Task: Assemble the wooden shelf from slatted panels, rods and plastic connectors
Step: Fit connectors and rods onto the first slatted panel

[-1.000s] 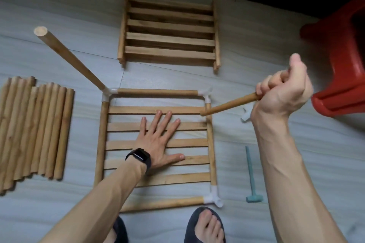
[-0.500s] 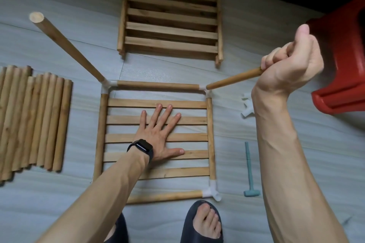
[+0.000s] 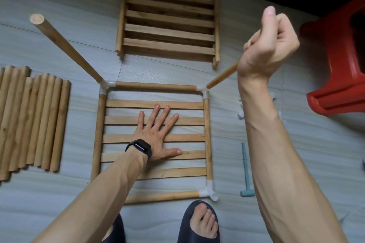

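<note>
The left hand [image 3: 156, 136] lies flat with fingers spread on the middle slats of the slatted panel [image 3: 187, 138], which rests on the floor [image 3: 59, 203]. The right hand [image 3: 270, 45] is raised at the far right, clamped in a fist round the upper part of a rod [image 3: 223, 76]. That rod slants down to the white corner connector [image 3: 203, 89] at the panel's far right. Its lower end is at the mouth of the socket, but how deep it sits cannot be told. A standing rod [image 3: 65, 45] already rises from the far left connector [image 3: 106, 86]. The near right connector [image 3: 209, 191] has an empty socket, and the near left corner is hidden behind the forearm. The main danger looks to be the angle. If the slanted rod is pushed down, it may jam partway or strain and split the plastic socket rather than slide home. A hard push could also tip or skid the panel if the flat hand eases off, and that may work the far rail loose from its joints. A swing of the right arm might knock the standing rod. The small mallet [image 3: 245, 169] lies to the right, beside the forearm, and could seat the rod once it is straight. The pile of spare rods [image 3: 33, 122] lies to the left, the second panel [image 3: 167, 23] is at the far side, and a red stool [image 3: 339, 65] is at the far right.
</note>
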{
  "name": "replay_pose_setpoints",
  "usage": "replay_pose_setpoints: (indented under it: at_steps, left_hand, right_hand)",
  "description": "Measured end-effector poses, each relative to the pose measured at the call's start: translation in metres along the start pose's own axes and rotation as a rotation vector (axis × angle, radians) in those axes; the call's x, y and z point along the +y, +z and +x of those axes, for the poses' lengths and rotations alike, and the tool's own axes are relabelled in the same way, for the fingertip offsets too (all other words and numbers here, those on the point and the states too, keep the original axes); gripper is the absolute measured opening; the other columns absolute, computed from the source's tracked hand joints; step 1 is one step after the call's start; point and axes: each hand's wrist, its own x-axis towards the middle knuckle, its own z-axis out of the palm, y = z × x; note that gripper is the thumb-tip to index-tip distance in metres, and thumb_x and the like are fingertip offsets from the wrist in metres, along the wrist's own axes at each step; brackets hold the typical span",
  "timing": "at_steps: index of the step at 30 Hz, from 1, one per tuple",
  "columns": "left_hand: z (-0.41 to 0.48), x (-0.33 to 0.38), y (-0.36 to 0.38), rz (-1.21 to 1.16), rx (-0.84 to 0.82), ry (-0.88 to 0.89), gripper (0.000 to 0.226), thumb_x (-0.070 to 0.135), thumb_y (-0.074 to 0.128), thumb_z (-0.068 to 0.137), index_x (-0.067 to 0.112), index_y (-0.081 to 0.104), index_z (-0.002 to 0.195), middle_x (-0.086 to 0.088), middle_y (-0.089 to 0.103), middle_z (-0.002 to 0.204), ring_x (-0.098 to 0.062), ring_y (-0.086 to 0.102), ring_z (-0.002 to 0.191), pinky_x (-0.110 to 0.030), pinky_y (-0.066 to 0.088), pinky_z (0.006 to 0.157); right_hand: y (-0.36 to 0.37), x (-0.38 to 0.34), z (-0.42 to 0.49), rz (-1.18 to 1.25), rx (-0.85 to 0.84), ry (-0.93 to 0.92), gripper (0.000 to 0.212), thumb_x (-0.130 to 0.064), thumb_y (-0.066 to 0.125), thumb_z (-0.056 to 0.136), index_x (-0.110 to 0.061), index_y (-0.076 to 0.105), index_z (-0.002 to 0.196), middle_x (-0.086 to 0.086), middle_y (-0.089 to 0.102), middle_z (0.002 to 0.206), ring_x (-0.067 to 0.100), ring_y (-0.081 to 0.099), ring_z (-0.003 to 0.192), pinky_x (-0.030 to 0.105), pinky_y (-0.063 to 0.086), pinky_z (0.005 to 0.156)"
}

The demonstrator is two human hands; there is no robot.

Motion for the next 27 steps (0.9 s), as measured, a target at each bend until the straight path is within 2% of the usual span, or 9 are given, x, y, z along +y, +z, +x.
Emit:
replay_pose_setpoints:
  at_steps: [1,3,5,8,11,17,22,26,27]
  left_hand:
    - [0.000,0.000,0.000,0.002,-0.001,-0.001,0.109,0.098,0.017,0.069,0.040,-0.043,0.140,0.005,-0.050,0.150,-0.028,-0.044,0.140,-0.062,-0.022,0.113]
    - [0.000,0.000,0.000,0.005,-0.003,-0.001,0.109,0.099,0.017,0.069,0.040,-0.043,0.140,0.005,-0.050,0.150,-0.027,-0.044,0.140,-0.062,-0.022,0.113]
    - [0.000,0.000,-0.001,0.005,-0.009,-0.002,0.110,0.099,0.017,0.069,0.040,-0.042,0.141,0.005,-0.051,0.149,-0.027,-0.045,0.139,-0.062,-0.023,0.112]
    - [0.000,0.000,-0.001,0.001,-0.009,-0.002,0.111,0.098,0.018,0.069,0.040,-0.042,0.141,0.005,-0.052,0.148,-0.027,-0.045,0.139,-0.061,-0.024,0.111]
    - [0.000,0.000,-0.001,0.004,-0.007,-0.005,0.111,0.098,0.019,0.069,0.040,-0.041,0.142,0.005,-0.051,0.149,-0.027,-0.045,0.139,-0.061,-0.025,0.110]
    - [-0.001,0.001,-0.003,0.025,-0.032,-0.006,0.111,0.098,0.017,0.069,0.038,-0.040,0.144,0.004,-0.052,0.148,-0.028,-0.046,0.138,-0.062,-0.024,0.111]
    - [0.000,0.001,-0.003,0.017,-0.043,-0.005,0.111,0.098,0.018,0.070,0.038,-0.040,0.143,0.004,-0.053,0.147,-0.028,-0.047,0.137,-0.062,-0.024,0.112]
    - [0.000,0.001,-0.003,0.015,-0.057,0.001,0.111,0.099,0.017,0.069,0.039,-0.042,0.142,0.005,-0.055,0.146,-0.026,-0.049,0.135,-0.062,-0.024,0.112]
    - [0.000,0.002,-0.004,0.015,-0.060,0.001,0.111,0.099,0.017,0.070,0.039,-0.042,0.142,0.005,-0.055,0.146,-0.026,-0.049,0.135,-0.062,-0.024,0.112]
  right_hand:
    - [0.005,0.001,0.006,0.011,0.028,-0.017,0.049,-0.016,0.056,0.092,-0.026,0.032,0.050,0.017,0.031,0.046,0.038,0.030,0.044,0.044,0.027,0.044]
    - [0.009,-0.001,0.013,-0.044,-0.016,0.000,0.050,-0.011,0.056,0.091,-0.018,0.025,0.052,0.023,0.028,0.046,0.039,0.029,0.044,0.041,0.026,0.045]
    - [0.016,-0.003,0.015,-0.028,-0.049,-0.021,0.050,-0.011,0.056,0.090,-0.018,0.025,0.052,0.022,0.028,0.045,0.033,0.028,0.044,0.035,0.025,0.047]
    - [0.013,0.001,0.018,0.006,-0.098,-0.014,0.050,-0.012,0.057,0.089,-0.016,0.023,0.052,0.023,0.027,0.045,0.040,0.028,0.044,0.041,0.024,0.046]
    - [0.013,0.010,0.026,-0.011,-0.017,-0.005,0.050,-0.012,0.057,0.089,-0.018,0.023,0.052,0.023,0.025,0.046,0.044,0.027,0.044,0.045,0.024,0.044]
    - [0.011,0.013,0.033,-0.047,-0.003,-0.023,0.051,-0.012,0.057,0.089,-0.019,0.024,0.051,0.022,0.025,0.047,0.043,0.027,0.044,0.044,0.023,0.044]
    - [-0.005,0.020,0.041,-0.063,0.107,0.054,0.050,-0.023,0.057,0.088,-0.029,0.031,0.045,0.008,0.028,0.046,0.040,0.029,0.045,0.047,0.027,0.043]
    - [0.001,0.021,0.026,-0.046,-0.083,0.023,0.048,-0.022,0.056,0.089,-0.024,0.033,0.047,0.013,0.028,0.045,0.041,0.032,0.042,0.047,0.027,0.041]
    - [0.006,0.019,0.016,-0.061,-0.159,-0.008,0.048,-0.019,0.056,0.090,-0.017,0.034,0.047,0.016,0.029,0.045,0.038,0.033,0.041,0.047,0.027,0.042]
